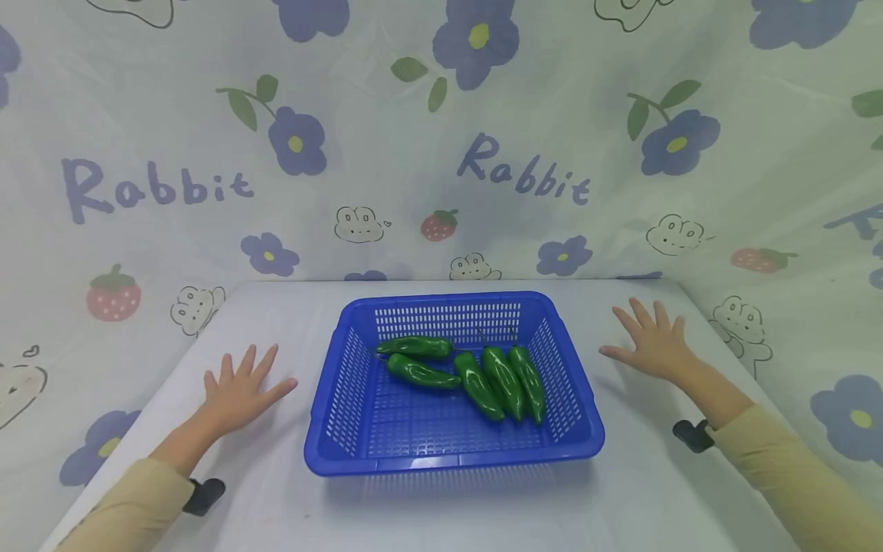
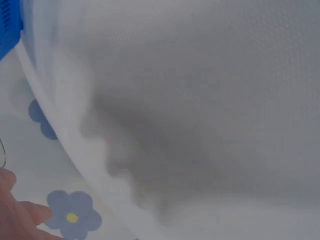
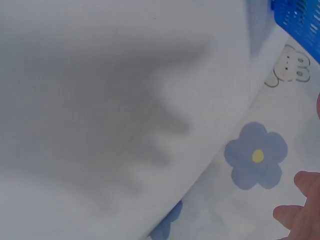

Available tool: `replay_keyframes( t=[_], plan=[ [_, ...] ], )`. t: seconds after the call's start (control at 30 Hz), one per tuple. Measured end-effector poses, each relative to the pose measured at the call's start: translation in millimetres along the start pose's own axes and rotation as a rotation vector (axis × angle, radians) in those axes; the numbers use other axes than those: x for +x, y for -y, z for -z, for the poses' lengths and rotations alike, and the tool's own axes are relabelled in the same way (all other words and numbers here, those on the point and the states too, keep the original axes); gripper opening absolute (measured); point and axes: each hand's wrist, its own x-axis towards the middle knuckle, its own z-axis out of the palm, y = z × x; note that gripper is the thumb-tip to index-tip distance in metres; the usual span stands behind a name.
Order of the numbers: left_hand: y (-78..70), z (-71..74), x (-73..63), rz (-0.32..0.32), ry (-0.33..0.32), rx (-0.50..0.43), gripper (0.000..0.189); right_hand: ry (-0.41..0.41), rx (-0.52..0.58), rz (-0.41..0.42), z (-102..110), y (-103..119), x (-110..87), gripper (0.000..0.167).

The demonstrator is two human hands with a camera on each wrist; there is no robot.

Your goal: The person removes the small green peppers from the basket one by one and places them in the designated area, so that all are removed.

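Note:
A blue plastic basket with slotted walls sits mid-table in the head view, holding several glossy green peppers. Two of them, an upper pepper and a lower pepper, lie crosswise at the left; three others, among them the rightmost pepper, lie side by side at the right. My left hand is held over the table left of the basket, fingers spread, holding nothing. On the other side my right hand is likewise spread, apart from the basket. Both wrist views show only some fingers and each hand's shadow.
The white table ends at a back edge just behind the basket. A curtain printed with flowers, rabbits and strawberries hangs behind and beside it. A small black device shows under the left wrist, another black device under the right.

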Motion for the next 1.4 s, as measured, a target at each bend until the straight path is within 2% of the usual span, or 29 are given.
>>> replay_keyframes(
  t=[0.17,0.4,0.63,0.83,1.0,1.13,1.4],
  plan=[
    [-1.5,1.5,-0.1,-0.014,-0.014,-0.006,0.088,-0.011,0.01,0.03,10.5,5.1,-1.4,0.087],
    [-20.6,9.0,-1.8,-0.074,-0.021,-0.097,0.082,-0.023,0.02,0.093,31.9,23.6,-2.3,0.084],
    [-42.7,11.9,-3.2,-0.161,-0.027,-0.258,0.078,-0.012,0.009,0.169,54.0,42.4,0.0,0.082],
    [-52.2,8.3,-1.5,-0.232,-0.016,-0.449,0.081,-0.02,0.021,0.219,69.7,58.7,-0.5,0.079],
    [-55.2,3.9,5.4,-0.291,0.021,-0.594,0.085,-0.007,0.06,0.231,76.7,73.8,-1.2,0.08],
    [-56.2,-1.5,12.0,-0.319,0.067,-0.677,0.086,0.013,0.095,0.233,77.9,83.9,0.8,0.081],
    [-57.6,-7.9,21.5,-0.286,0.131,-0.748,0.084,0.064,0.193,0.243,80.4,99.9,6.3,0.081]
  ],
)
